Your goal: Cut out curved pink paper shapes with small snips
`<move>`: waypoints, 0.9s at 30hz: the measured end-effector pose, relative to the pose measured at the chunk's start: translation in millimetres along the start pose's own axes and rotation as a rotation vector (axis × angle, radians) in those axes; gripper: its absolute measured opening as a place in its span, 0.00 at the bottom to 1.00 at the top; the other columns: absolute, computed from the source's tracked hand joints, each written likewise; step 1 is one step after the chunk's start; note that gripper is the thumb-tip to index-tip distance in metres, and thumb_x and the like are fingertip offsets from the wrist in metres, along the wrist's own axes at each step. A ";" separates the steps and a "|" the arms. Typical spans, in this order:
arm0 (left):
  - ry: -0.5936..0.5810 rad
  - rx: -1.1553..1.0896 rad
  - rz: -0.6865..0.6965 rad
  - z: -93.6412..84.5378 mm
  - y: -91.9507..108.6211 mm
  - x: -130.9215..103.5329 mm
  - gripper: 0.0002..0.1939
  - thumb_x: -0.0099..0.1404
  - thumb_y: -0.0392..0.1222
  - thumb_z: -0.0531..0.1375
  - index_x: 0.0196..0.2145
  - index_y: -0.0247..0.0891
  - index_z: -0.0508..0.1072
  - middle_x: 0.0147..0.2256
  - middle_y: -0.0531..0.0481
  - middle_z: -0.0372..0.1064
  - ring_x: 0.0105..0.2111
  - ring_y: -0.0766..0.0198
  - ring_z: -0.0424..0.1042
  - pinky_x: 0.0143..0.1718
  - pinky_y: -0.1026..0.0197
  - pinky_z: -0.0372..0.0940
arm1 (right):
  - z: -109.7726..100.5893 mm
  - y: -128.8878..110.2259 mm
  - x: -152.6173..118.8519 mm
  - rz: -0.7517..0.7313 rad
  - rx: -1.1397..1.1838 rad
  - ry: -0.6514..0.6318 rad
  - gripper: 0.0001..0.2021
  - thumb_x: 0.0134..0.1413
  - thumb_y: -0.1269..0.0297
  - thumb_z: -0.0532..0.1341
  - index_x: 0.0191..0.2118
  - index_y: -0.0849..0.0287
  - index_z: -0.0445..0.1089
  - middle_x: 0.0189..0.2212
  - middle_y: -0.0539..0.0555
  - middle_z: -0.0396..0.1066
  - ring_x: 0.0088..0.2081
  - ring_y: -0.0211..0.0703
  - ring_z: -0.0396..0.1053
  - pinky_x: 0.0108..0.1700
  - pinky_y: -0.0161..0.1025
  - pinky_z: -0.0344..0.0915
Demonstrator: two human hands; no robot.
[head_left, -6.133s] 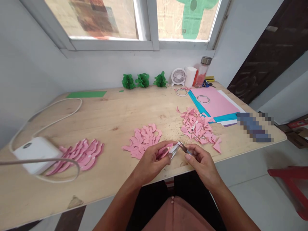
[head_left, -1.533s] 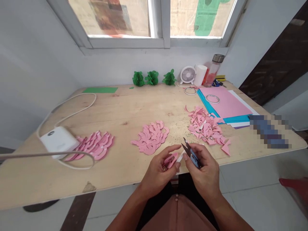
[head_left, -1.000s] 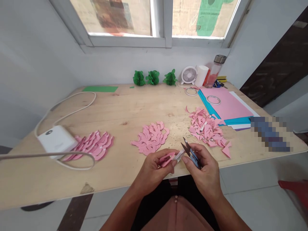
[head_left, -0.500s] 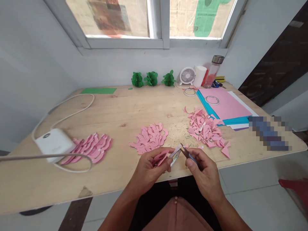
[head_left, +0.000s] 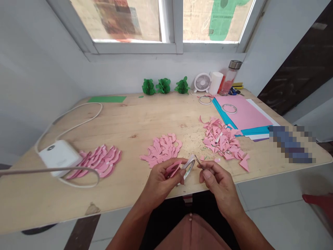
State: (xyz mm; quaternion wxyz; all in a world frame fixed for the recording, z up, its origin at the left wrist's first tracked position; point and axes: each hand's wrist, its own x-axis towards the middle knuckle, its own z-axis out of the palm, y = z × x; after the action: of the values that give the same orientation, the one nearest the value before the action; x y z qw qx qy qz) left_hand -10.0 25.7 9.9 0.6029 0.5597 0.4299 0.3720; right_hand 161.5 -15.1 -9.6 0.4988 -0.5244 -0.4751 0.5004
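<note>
My left hand is closed on a folded pink paper cutout and a roll of white tape with printing inside its ring. In my right hand is a small pair of scissors, held with the blades narrow and almost edge-on. Their tips touch or nearly touch the tape roll's upper right edge; the handles are hidden by my fingers. Just beyond my left hand lies a heap of wavy pink cutouts. A pile of pink paper scraps spreads beyond my right hand.
Tape-backed pink pieces lie at left beside a white power bank with a cable. Green paper figures, a small fan and a glass bottle stand along the wall. Coloured paper sheets are stacked at right.
The scissor blades, spread apart at the tape before, now look closed and turned edge-on. My right hand has rotated slightly. My left hand keeps its hold on the cutout and tape.
</note>
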 end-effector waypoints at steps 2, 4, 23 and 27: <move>-0.009 0.003 0.009 -0.1 -0.6 0.6 0.14 0.59 0.41 0.61 0.42 0.33 0.75 0.19 0.54 0.64 0.21 0.68 0.63 0.25 0.65 0.59 | 0.7 0.0 0.0 -0.004 0.005 -0.006 0.16 0.55 0.52 0.58 0.39 0.60 0.68 0.23 0.48 0.63 0.24 0.34 0.59 0.25 0.32 0.54; -0.013 0.013 0.016 0.0 -1.4 0.8 0.14 0.59 0.41 0.61 0.42 0.34 0.75 0.20 0.54 0.64 0.22 0.68 0.63 0.25 0.66 0.59 | 0.9 0.2 0.1 -0.008 0.006 -0.009 0.16 0.55 0.52 0.58 0.39 0.60 0.68 0.23 0.48 0.63 0.25 0.35 0.60 0.27 0.32 0.55; 0.093 -0.019 0.012 2.0 -6.5 -3.1 0.14 0.58 0.42 0.62 0.42 0.35 0.74 0.20 0.55 0.64 0.22 0.69 0.63 0.24 0.67 0.59 | 2.1 1.1 0.1 -0.012 -0.024 0.019 0.15 0.54 0.52 0.58 0.39 0.60 0.69 0.24 0.49 0.63 0.27 0.37 0.63 0.31 0.33 0.62; 0.096 -0.019 0.025 3.0 -6.0 -3.2 0.15 0.57 0.43 0.62 0.41 0.35 0.75 0.19 0.54 0.64 0.21 0.68 0.63 0.24 0.66 0.59 | 2.1 1.7 -0.1 -0.013 -0.024 0.016 0.16 0.54 0.52 0.58 0.39 0.60 0.68 0.23 0.49 0.63 0.27 0.37 0.63 0.31 0.33 0.61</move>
State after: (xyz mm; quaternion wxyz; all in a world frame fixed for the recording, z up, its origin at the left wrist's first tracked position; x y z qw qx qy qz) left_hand -8.6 21.0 4.2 0.5820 0.5408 0.4479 0.4101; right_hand 159.4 -15.2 -11.2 0.4996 -0.5313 -0.4804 0.4872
